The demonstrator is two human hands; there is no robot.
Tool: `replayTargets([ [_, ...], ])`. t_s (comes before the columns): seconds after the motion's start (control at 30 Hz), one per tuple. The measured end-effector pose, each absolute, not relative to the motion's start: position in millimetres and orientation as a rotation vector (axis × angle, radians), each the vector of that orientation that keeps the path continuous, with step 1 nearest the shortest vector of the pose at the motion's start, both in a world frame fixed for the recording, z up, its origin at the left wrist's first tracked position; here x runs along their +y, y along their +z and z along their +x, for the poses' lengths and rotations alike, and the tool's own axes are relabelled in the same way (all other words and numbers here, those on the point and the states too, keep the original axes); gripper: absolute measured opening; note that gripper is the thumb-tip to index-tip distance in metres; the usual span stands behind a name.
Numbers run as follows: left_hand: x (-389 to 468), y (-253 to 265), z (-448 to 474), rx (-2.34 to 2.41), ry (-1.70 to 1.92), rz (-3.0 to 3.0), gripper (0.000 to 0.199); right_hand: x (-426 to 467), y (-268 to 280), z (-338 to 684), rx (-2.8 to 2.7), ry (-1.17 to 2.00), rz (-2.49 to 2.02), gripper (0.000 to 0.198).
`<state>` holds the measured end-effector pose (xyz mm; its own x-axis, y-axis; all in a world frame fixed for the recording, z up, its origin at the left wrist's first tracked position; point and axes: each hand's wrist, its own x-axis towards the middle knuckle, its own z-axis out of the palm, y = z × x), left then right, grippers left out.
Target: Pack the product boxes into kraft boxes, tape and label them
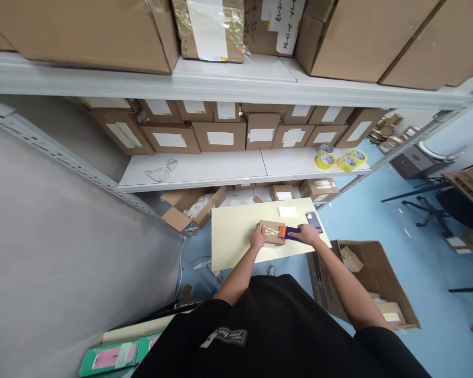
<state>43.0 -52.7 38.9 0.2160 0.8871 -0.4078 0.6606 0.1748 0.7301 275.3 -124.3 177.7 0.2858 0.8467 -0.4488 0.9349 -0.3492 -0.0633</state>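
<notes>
A small brown cardboard box (273, 231) lies on a pale yellow table (232, 233), with shiny clear tape across its top. My left hand (257, 237) presses on the box's left end. My right hand (308, 234) grips the blue handle of a tape dispenser (289, 232), whose orange head rests against the box's right edge. A white label (287, 211) and a dark phone (314, 221) lie on the table just beyond the box.
Grey shelving (228, 168) ahead holds rows of labelled cartons, clear safety glasses (162, 170) and yellow tape rolls (341, 159). An open carton (372, 281) stands on the blue floor at my right, another open box (189, 207) at the left under the shelf.
</notes>
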Motion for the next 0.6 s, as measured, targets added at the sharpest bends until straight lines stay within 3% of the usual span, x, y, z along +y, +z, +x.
replayTargets([
  [0.23,-34,28,23,1.437,0.354,1.521,0.056,-142,171,313,1.555,-0.676,2.426,0.058],
  [0.6,4,19,-106,1.674,0.488,1.334,0.057,-77,132,162,1.895,-0.930,2.343,0.061],
])
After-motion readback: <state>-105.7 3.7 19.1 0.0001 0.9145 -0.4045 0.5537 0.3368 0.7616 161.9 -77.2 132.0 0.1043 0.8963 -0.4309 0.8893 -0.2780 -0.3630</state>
